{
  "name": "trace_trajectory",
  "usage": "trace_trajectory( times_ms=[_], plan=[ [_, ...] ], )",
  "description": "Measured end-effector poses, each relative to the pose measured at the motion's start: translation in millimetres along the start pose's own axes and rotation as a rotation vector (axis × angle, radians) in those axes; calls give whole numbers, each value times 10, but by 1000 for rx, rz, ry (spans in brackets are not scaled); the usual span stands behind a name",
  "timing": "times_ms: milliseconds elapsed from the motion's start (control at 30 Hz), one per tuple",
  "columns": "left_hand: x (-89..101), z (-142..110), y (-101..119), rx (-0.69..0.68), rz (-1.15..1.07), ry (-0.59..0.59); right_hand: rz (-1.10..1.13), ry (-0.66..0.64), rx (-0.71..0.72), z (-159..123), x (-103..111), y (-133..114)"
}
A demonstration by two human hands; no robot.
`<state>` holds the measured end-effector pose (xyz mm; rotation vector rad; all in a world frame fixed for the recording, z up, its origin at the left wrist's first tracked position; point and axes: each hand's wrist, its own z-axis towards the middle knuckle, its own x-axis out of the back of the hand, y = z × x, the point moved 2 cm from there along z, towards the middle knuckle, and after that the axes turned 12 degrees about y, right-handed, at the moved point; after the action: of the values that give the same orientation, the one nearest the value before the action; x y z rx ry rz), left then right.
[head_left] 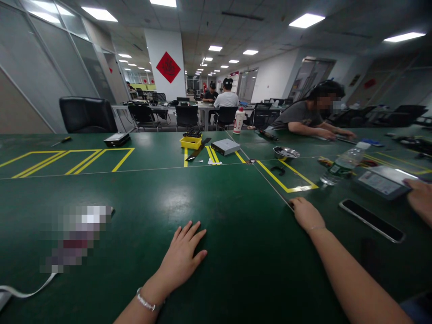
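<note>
My left hand (182, 256) lies flat on the green table (216, 211), fingers spread and nothing under them; a bead bracelet (146, 302) sits on its wrist. My right hand (306, 215) rests knuckles-up at the seam between two tabletops, fingers curled under, and I see nothing in it. A black phone (371, 220) lies just right of that hand. Further right, another person's hand (420, 198) touches a flat grey device (384, 182).
Beyond my right hand are a clear water bottle (340, 166) and a metal bowl (286, 153). A yellow tray (191, 142), a grey box (225, 146) and a black device (116, 139) sit at the far edge. A person (303, 114) leans on the table at right. A blurred item (76, 238) lies left.
</note>
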<state>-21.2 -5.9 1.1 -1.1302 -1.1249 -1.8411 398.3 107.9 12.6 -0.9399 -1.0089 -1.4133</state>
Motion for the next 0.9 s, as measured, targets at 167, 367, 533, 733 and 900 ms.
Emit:
trace_trajectory(
  times_ms=[167, 367, 533, 733, 900],
  plan=[
    [31, -22, 18, -57, -2, -52, -10, 17, -39, -8, 7, -14],
    [94, -86, 113, -113, 31, -113, 5, 7, -129, -23, 48, -27],
    [102, -158, 218, -132, 67, -155, 45, 40, -221, -76, 89, -37],
    [123, -206, 260, -127, 29, -151, 128, 153, -210, -92, 103, -27],
    [190, -83, 261, 20, -166, -16, 423, 264, -84, -187, 297, -530]
  ],
)
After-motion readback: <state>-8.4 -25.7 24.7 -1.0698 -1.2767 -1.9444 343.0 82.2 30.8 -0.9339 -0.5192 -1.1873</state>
